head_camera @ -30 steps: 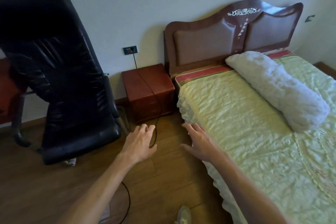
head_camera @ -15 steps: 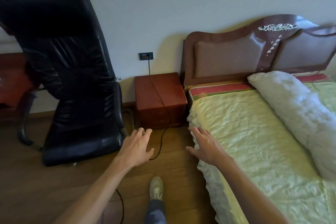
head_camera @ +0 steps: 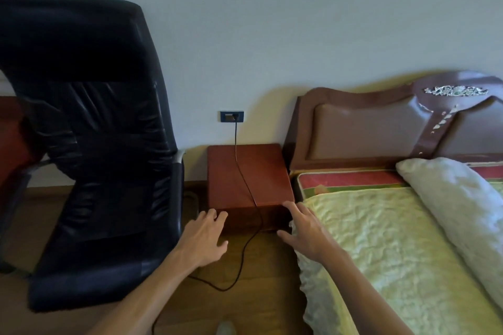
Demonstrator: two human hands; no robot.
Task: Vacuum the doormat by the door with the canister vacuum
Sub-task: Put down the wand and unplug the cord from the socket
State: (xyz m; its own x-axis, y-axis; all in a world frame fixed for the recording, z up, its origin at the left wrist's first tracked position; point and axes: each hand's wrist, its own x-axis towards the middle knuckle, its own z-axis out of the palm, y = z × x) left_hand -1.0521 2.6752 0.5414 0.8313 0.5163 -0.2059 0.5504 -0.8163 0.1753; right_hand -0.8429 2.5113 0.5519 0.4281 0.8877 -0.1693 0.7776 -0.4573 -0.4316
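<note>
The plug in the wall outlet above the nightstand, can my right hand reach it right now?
Probably yes. The right hand hovers open at the front corner of the nightstand; only the cord lies across its top, so nothing blocks the way to the plug, though it may need a lean forward.

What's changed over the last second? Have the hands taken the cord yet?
The person has stepped closer to the nightstand. Both hands have gone forward: the left hand is before its front left corner, the right hand at its front right corner beside the bed. Neither holds anything. The cord stays plugged into the wall outlet and draped over the nightstand; the chair has not moved.
</note>
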